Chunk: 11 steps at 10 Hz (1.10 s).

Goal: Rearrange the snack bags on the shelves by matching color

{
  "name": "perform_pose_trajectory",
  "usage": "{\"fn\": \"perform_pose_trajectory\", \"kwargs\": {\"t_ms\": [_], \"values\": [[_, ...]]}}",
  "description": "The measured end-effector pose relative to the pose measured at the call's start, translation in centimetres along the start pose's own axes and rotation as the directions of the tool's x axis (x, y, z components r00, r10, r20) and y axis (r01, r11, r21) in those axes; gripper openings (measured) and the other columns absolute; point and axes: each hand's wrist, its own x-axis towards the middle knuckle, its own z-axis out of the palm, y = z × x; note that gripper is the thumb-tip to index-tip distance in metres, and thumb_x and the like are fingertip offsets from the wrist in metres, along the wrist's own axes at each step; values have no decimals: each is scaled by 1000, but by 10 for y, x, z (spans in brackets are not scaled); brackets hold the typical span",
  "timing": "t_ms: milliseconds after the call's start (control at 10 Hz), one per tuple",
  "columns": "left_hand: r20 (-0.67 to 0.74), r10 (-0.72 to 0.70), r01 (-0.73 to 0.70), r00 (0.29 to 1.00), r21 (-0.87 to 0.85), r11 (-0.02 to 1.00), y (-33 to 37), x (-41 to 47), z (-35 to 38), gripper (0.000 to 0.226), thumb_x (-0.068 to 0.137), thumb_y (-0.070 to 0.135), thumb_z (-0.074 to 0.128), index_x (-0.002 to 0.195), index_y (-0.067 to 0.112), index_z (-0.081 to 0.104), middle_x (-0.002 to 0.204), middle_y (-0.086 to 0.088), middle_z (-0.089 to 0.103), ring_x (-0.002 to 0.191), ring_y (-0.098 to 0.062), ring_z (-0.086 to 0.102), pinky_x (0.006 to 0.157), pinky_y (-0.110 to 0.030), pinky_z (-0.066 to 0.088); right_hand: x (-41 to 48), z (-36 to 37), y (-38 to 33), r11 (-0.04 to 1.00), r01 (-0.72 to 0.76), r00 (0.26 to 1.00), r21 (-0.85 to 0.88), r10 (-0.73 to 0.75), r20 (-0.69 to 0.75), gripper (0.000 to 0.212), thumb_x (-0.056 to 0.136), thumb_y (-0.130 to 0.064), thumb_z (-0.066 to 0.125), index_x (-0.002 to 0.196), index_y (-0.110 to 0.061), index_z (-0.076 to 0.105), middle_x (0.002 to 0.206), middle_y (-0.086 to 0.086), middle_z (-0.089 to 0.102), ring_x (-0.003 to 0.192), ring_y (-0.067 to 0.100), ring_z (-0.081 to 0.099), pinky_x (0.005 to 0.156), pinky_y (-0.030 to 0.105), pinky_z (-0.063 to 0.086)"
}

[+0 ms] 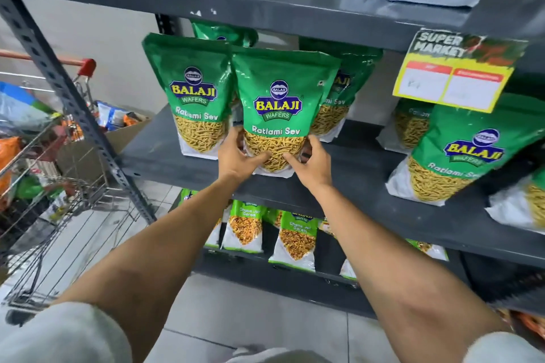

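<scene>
got both hands, left hand (236, 153) + right hand (314, 160), clamped on bottom of green sev bag (278, 103), standing on middle shelf (165, 153) just right of another green bag (193, 91). risk imo: bag top-heavy, might tip fwd if I let go too soon

Glossy green plastic snack bags (283, 103) are catching light on the matt dark metal shelf (348, 168) (paper price tag (454, 74) upper right).
</scene>
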Motion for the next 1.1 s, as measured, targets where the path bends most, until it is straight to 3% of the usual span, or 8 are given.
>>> {"fn": "perform_pose_trajectory", "kwargs": {"t_ms": [100,200,400,600,800,900,1000,1100], "values": [[71,30,-26,997,-46,999,18,5,26,68,56,33,90,111,18,53,95,5,65,85,-11,60,80,-26,50,4,-29,10,999,-29,998,-43,26,-65,47,73,-23,81,111,-19,53,100,-5,65,92,11,65,81,26,56],[141,42,-32,989,-74,997,30,10,50,69,53,30,92,108,18,53,96,7,67,88,-8,64,85,-23,52,5,-53,18,995,-52,990,-89,39,-135,49,71,-22,81,111,-17,53,99,-3,66,92,14,65,82,29,56],[234,34,-24,972,-48,999,24,8,77,67,52,31,93,102,25,48,99,6,68,90,-11,65,88,-34,56,-3,-67,37,989,-117,980,-92,100,-171,48,74,-19,79,111,-15,50,100,0,66,95,18,66,81,28,55],[237,37,-25,971,-53,998,16,1,83,70,54,34,91,111,25,50,106,5,68,96,-10,65,89,-30,56,-14,-62,49,987,-147,978,-69,135,-156,51,79,-21,75,120,-14,45,116,11,66,107,24,63,94,46,53],[263,37,-21,964,-65,998,17,-2,81,72,57,35,90,116,23,49,112,3,66,103,-10,63,93,-31,54,-15,-65,45,984,-161,980,-83,149,-132,56,79,-23,75,124,-11,44,120,12,63,110,25,62,96,43,52],[334,-14,3,943,33,999,14,-5,73,78,56,43,89,118,21,47,117,1,64,108,-14,60,96,-27,48,-14,-68,38,973,-197,976,-120,184,-113,57,78,-24,77,123,-12,43,122,10,62,113,24,59,95,34,49],[365,-11,-46,931,146,988,11,-15,61,80,60,48,86,122,19,45,125,-2,58,116,-17,55,96,-26,44,-20,-76,29,985,-123,979,-117,101,-179,58,76,-24,78,123,-8,47,121,12,59,114,25,55,94,34,45],[351,-15,-71,936,230,971,21,-27,49,85,65,50,82,130,16,39,134,-5,51,123,-21,50,103,-36,43,-34,-87,13,996,-30,972,-83,10,-234,50,78,-24,77,119,-9,53,117,11,61,110,26,55,94,38,46]]}}
